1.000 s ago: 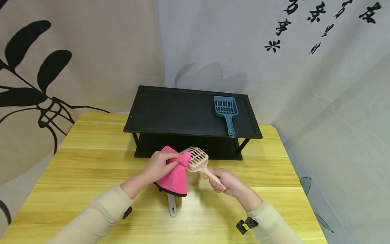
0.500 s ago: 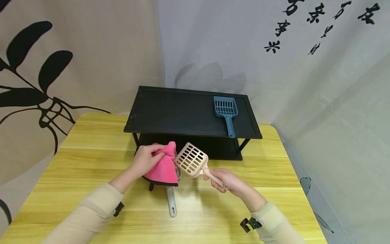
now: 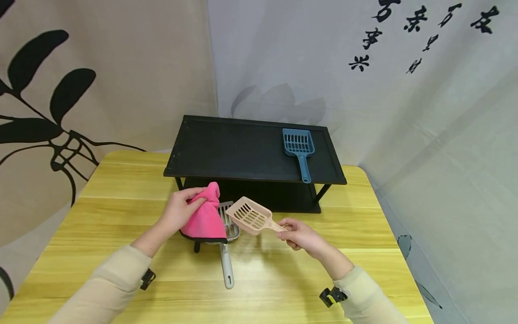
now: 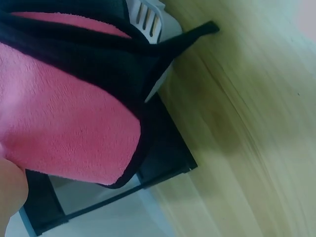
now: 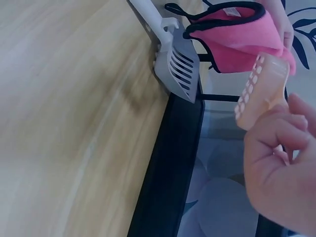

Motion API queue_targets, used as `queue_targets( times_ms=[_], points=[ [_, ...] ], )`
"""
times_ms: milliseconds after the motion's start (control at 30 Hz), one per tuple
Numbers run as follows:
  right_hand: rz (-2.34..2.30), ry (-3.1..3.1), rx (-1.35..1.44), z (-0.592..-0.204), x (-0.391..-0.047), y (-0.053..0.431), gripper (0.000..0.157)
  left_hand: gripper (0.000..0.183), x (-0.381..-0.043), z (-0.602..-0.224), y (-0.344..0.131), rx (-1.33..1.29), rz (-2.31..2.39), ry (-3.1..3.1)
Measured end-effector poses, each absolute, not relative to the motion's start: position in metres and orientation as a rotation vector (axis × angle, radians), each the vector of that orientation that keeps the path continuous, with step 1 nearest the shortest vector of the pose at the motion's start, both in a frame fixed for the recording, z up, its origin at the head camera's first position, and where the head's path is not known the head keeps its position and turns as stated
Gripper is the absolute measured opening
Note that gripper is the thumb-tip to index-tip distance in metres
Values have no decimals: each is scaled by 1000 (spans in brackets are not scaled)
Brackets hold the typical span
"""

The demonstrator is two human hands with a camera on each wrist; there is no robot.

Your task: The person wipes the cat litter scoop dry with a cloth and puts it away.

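The worktop (image 3: pixel 323 279) carried everything, and its bare wood in front of the rack looked smooth, so anything knocked there could have slid easily. On it stood the black rack (image 3: pixel 234 148), with two levels and thin slanted legs; a hard bump against its front edge might have shifted it.

Just in front of the rack's left half, the pink cloth (image 3: pixel 204 218) hung in the air. The left hand (image 3: pixel 180 208) pinched its gathered top between thumb and fingers. The main risk there was the dangling hem, which overlapped the grey scoop (image 3: pixel 227 263) in the head view: had it caught, it could have dragged that scoop askew. The grey scoop's tip was at the rack's lower front edge, its handle pointing away from the rack; whether it rested on the lower shelf could not be told.

The beige scoop (image 3: pixel 261 221) was held up in front of the rack's middle. The right hand (image 3: pixel 298 235) pinched its handle, fingers bent. So light a hold might have let the scoop twist or drop under a sideways push.

On the rack's top, toward the right, lay the blue scoop (image 3: pixel 299 155), its handle reaching the front edge, where a passing sleeve could have tipped it off.

Smallest was the cloth's black tie (image 4: pixel 197 37), loose enough to snag in a slot.
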State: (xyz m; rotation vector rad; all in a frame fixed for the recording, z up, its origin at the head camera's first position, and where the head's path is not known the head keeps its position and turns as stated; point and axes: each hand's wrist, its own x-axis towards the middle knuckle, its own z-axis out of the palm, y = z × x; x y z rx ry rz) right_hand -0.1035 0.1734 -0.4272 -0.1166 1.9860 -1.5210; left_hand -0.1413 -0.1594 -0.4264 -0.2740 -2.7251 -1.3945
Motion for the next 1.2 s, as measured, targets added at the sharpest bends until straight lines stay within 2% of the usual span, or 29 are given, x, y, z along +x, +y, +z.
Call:
queue_targets(
  times_ms=[133,233,433,767,1033,1200],
  points=[
    [-1563,2004,-140,-424,-107,176,32,34,-141,-427,-165,-258,-1404,-2731],
    [-1606,2008,-169,-419,-109,177,34,29,-140,-427,-168,-263,-1375,-2715],
    [-1680,2018,-168,-409,-115,175,33,22,-138,-429,-174,-230,-1378,-2674],
    [-1773,2087,-52,-387,-131,165,33,21,-137,-430,-182,-184,-1380,-2654],
    [-1885,2068,48,-376,-142,151,33,44,-137,-428,-184,-180,-1487,-2749],
    [-1973,1988,157,-373,-145,141,35,40,-135,-427,-182,-201,-1511,-2807]
  ],
)
